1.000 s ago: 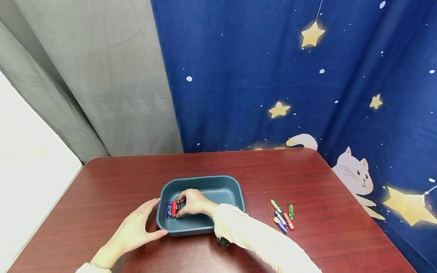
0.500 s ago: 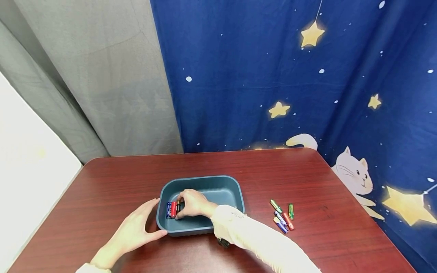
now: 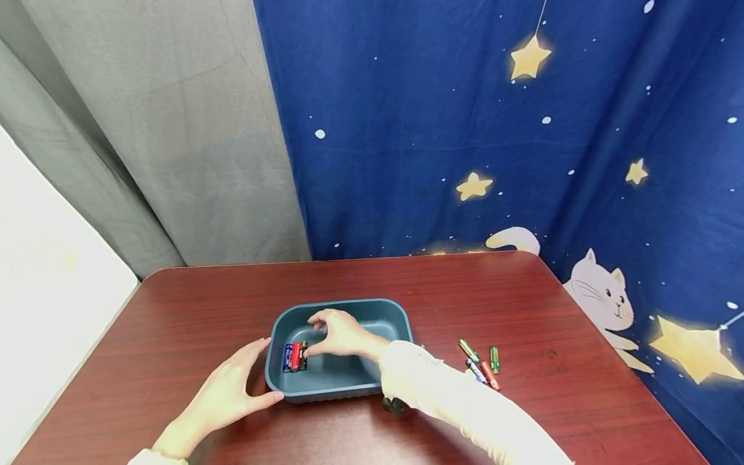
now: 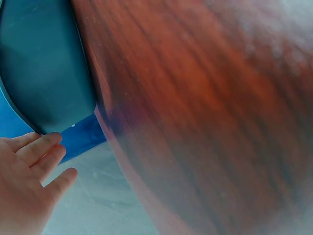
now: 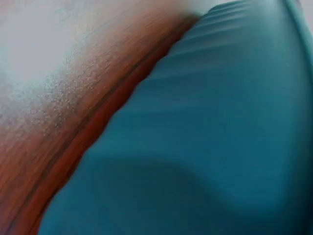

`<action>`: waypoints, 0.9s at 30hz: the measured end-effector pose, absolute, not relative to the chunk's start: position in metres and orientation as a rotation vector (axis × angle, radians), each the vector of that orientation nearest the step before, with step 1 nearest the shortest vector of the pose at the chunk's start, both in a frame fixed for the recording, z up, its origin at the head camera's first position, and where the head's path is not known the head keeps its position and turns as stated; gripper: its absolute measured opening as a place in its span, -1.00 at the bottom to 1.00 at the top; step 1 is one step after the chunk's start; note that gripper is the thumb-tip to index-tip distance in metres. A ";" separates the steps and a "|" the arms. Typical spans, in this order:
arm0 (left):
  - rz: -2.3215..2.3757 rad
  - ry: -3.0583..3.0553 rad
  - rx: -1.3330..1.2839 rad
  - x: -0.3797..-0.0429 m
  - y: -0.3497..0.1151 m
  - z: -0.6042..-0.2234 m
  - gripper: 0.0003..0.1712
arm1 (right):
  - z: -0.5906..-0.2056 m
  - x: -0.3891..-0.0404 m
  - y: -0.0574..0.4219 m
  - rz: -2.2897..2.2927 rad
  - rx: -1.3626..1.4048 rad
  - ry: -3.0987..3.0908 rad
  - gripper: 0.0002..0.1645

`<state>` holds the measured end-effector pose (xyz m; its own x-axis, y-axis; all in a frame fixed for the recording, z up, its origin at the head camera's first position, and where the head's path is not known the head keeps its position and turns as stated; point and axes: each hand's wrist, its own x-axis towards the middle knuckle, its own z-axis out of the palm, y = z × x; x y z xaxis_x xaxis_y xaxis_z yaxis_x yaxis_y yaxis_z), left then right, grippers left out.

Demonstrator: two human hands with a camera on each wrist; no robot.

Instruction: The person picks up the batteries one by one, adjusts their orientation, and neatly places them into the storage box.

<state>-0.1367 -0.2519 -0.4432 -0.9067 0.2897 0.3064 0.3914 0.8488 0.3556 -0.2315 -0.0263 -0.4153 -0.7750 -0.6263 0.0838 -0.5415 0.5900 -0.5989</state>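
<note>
Batteries point(image 3: 295, 357), small cylinders: three side by side inside the left end of a blue-green tray point(image 3: 343, 394), just below the middle of the head view. Order from the left: blue battery point(image 3: 287, 358), red battery point(image 3: 296, 354), black battery point(image 3: 303, 363). Long axes run up and down the frame.

Right hand point(image 3: 344, 334) over the tray, fingers parted, thumb tip at the black battery; grasp looks released. Whether the thumb touches, cannot tell. Left hand point(image 3: 229, 387) grips nothing: fingers spread, fingertips against the tray's left rim, thumb at its lower-left corner.

Step in hand, my reading: lining batteries up in the tray, third one just let go or being nudged straight. Next move would call for the right hand to lift clear and reach toward the loose pile, lower right; left hand to steady the tray.

Pile: two green batteries point(image 3: 469, 351), a second red battery point(image 3: 490, 376), a blue-and-white battery point(image 3: 476, 371); right sleeve point(image 3: 447, 397) cuts across its lower edge.

Writing: pale marks on the blue-and-white wrapper, too small to read. No brand legible anywhere.

Beneath: red-brown wood-grain table point(image 3: 581, 368). Behind: navy star-print curtain point(image 3: 407, 129), cat figure point(image 3: 601, 294) at right.
</note>
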 end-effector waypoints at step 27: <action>-0.608 -2.800 -0.504 -0.136 -0.251 -0.441 0.06 | -0.382 -0.221 0.133 -1.442 -1.245 2.665 -0.29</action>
